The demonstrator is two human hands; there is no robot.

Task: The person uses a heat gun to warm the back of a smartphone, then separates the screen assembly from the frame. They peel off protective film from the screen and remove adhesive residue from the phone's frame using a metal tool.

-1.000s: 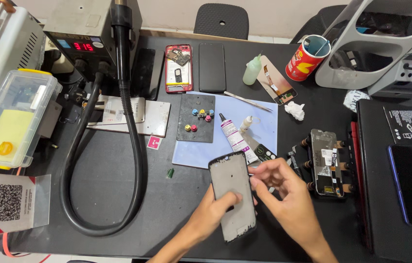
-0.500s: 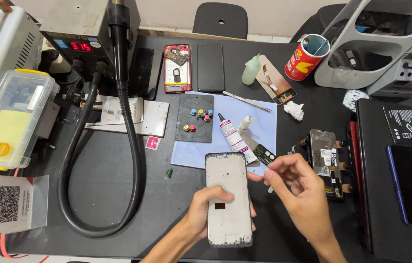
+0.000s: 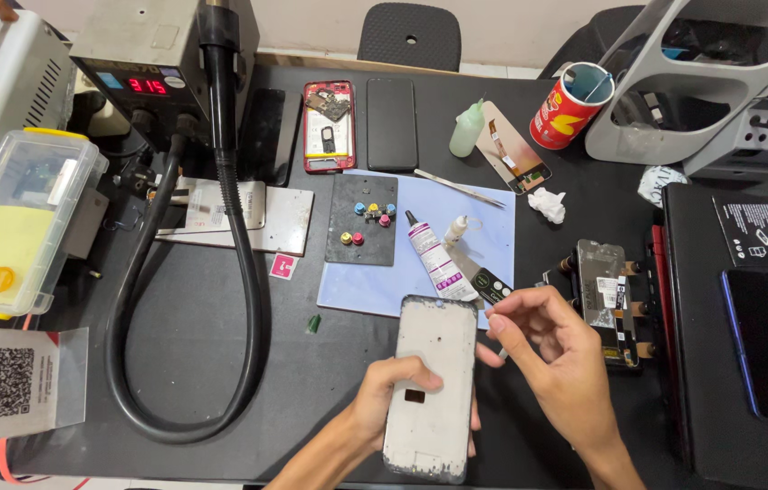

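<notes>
My left hand (image 3: 382, 399) grips a phone frame (image 3: 434, 367) from its left side, silver inner face up, tilted slightly over the black mat near the front edge. My right hand (image 3: 552, 358) hovers just right of the frame's upper edge, thumb and forefinger pinched together; whether something tiny sits between them I cannot tell. A white glue tube (image 3: 432, 257) lies just beyond the frame on a pale blue sheet (image 3: 484, 222). A clamped phone (image 3: 603, 295) sits to the right of my right hand.
A hot-air station (image 3: 161, 68) with a thick black hose (image 3: 243, 272) stands far left. A black pad with coloured caps (image 3: 363, 220), red phone frame (image 3: 328, 125), dark phone (image 3: 392, 122), green bottle (image 3: 466, 130), red can (image 3: 571, 106), tweezers (image 3: 461, 188) and plastic box (image 3: 12, 222) surround the mat.
The phone part has been turned over from its dark glass side to its silver inner side. My right hand has come off it and moved right, fingers pinched.
</notes>
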